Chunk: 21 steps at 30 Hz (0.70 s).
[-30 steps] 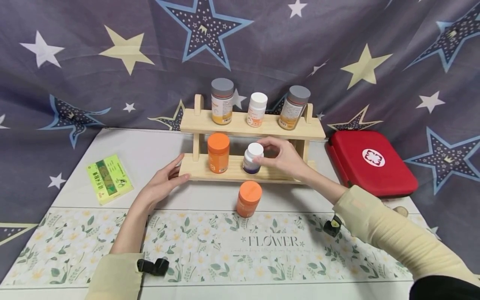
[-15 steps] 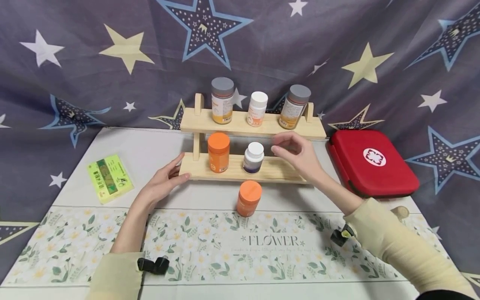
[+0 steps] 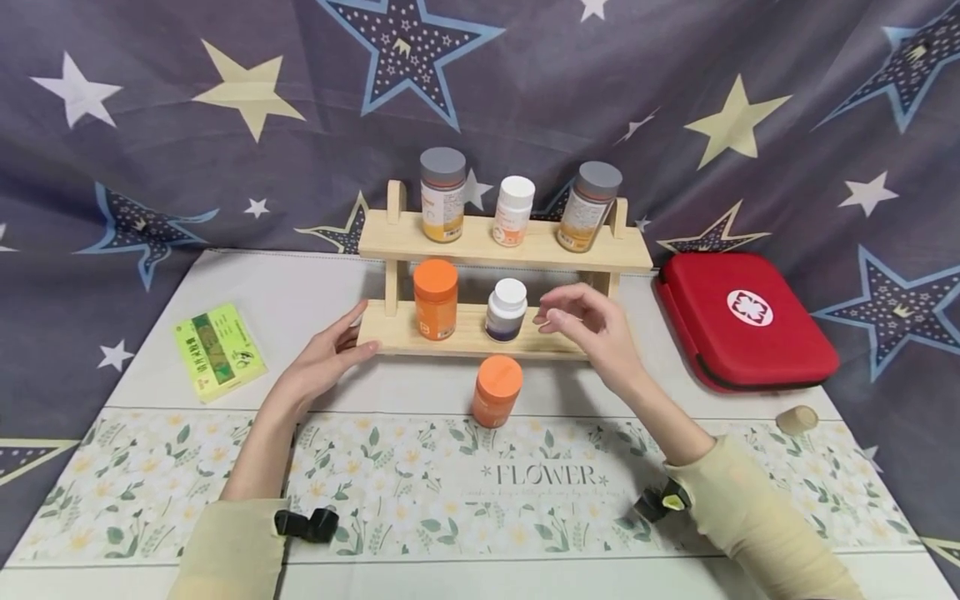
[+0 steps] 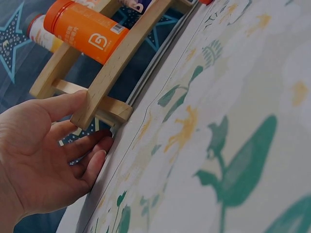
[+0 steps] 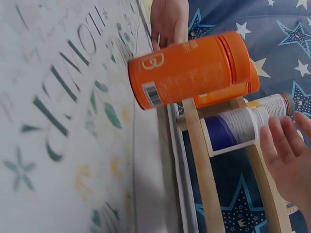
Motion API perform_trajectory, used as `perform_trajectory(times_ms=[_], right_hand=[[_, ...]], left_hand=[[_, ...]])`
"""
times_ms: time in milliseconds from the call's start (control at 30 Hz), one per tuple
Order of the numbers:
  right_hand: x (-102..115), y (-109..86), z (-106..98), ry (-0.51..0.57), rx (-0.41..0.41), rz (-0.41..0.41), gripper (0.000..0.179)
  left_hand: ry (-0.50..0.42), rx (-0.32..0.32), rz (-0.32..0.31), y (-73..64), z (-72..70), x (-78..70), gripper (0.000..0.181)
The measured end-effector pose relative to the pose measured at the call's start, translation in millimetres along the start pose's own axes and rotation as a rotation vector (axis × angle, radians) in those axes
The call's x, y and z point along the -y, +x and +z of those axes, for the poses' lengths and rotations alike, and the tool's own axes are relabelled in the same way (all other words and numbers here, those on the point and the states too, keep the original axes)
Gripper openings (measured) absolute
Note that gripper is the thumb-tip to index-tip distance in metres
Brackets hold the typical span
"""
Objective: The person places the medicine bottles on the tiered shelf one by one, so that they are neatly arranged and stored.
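Note:
In the head view a two-tier wooden shelf (image 3: 408, 329) stands at the back of the table. On its lower tier are an orange bottle (image 3: 436, 307) and a small white bottle with a dark blue base (image 3: 506, 310). My left hand (image 3: 322, 362) touches the lower tier's left end; its thumb lies against the board (image 4: 104, 87) in the left wrist view. Just right of the white bottle is my right hand (image 3: 596, 333), fingers loosely bent and holding nothing. Another orange bottle (image 3: 497, 393) stands on the table in front of the shelf.
The upper tier bears two grey-capped bottles (image 3: 443, 200) (image 3: 588, 210) and a white-capped bottle (image 3: 513, 212). A red first-aid case (image 3: 742, 321) lies at the right, with a small tan cylinder (image 3: 797, 419) before it. A green-yellow box (image 3: 220, 352) lies at the left.
My right hand has let go of the white bottle and drawn back to the right, then dipped slightly. The bottle stays on the lower tier. My left hand keeps its place.

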State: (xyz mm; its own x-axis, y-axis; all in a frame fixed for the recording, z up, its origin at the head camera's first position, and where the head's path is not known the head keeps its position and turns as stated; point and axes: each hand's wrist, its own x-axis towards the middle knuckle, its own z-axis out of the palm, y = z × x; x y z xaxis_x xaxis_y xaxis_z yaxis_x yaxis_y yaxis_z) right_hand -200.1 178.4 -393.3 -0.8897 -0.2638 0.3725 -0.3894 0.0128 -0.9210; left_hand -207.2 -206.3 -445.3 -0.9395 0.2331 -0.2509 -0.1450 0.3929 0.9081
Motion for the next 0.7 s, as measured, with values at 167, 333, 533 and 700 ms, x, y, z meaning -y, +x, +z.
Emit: perform_trajectory(times_ms=[167,333,533,700], right_hand=[[-4,-7.5,7,-0.017,0.143,0.016,0.026],[-7,-12.9,11,-0.058,0.252,0.018,0.031],[-10,-17.0,16,-0.079,0.334,0.057,0.042],[-13,-21.2,19,-0.189,0.372,0.082,0.050]], left_hand=[[-0.007,0.002,0.008,0.7,-0.3,1.3,0.086],[-0.009,0.003,-0.007,0.9,-0.9,0.8,0.086],[-0.008,0.004,-0.007,1.0,-1.3,1.2,0.085],[-0.005,0.009,-0.002,0.8,-0.3,0.9,0.085]])
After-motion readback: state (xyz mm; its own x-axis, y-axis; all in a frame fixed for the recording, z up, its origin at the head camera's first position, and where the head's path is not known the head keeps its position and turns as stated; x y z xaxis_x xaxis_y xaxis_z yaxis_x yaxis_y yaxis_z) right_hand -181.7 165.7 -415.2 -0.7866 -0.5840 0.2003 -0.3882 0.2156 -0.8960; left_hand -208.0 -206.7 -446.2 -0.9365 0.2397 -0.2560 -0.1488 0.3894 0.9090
